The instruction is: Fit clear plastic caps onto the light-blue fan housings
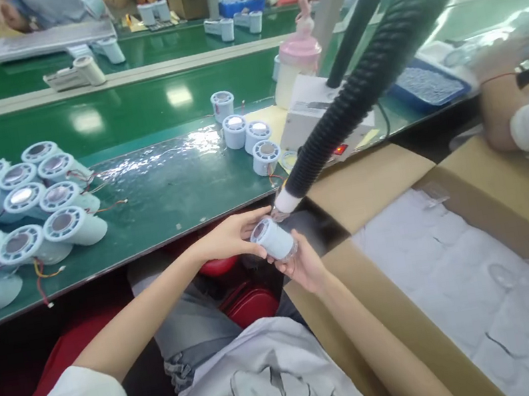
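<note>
Here, left hand loosely curled on pale-blue cylinder, right hand cupping its lower end

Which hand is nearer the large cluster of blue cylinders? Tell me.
Left. The left hand sits to the right of the cluster; the right hand farther right, at the lower end of the held cylinder.

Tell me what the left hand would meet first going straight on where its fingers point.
Beyond the light-blue cylinder it holds, the left hand would probably meet the white end of the black ribbed hose, just ahead; depth is unclear, so it might miss.
</note>
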The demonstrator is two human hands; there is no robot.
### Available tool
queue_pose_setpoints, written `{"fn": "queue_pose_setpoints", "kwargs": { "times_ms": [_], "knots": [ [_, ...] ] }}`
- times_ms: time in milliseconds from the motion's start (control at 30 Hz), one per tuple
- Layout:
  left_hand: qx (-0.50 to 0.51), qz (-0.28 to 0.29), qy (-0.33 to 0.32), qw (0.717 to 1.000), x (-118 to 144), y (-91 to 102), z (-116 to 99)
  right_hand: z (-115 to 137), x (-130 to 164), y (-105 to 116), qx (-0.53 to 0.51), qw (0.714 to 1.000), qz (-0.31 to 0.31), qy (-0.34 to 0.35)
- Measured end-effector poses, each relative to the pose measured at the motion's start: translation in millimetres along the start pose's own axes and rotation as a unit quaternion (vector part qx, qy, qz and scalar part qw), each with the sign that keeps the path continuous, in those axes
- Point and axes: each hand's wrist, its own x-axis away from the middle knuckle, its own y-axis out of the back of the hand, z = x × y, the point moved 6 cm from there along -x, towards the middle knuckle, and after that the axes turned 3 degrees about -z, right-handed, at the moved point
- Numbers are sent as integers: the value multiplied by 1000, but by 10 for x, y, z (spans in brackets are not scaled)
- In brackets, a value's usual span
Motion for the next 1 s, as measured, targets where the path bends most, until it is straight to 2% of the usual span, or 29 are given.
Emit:
{"fn": "queue_pose_setpoints", "kwargs": {
  "times_ms": [167, 267, 400, 467, 567, 667, 733, 1000],
  "knots": [
    [-39, 37, -10, 999, -139, -11, -131, 45, -116, 54, -11, 999, 0, 31],
    [-73, 12, -2, 997, -50, 21, -152, 116, -85, 24, 14, 999, 0, 37],
    [-152, -41, -18, 987, 205, 2, -216, 193, 61, -12, 68, 997, -13, 39],
    [-229, -66, -53, 970, 339, -46, -294, 212, 156, -34, 93, 995, -17, 36],
    [-351, -81, -139, 923, 494, -161, -437, 239, 290, -72, 120, 992, -17, 32],
    [-403, -62, -203, 890, 584, -269, -505, 282, 391, -103, 136, 990, -15, 35],
    [-420, -48, -213, 881, 618, -305, -502, 302, 440, -115, 144, 989, -14, 36],
    [-424, -10, -213, 880, 730, -354, -505, 262, 535, -151, 155, 988, -4, 17]
  ]
}}
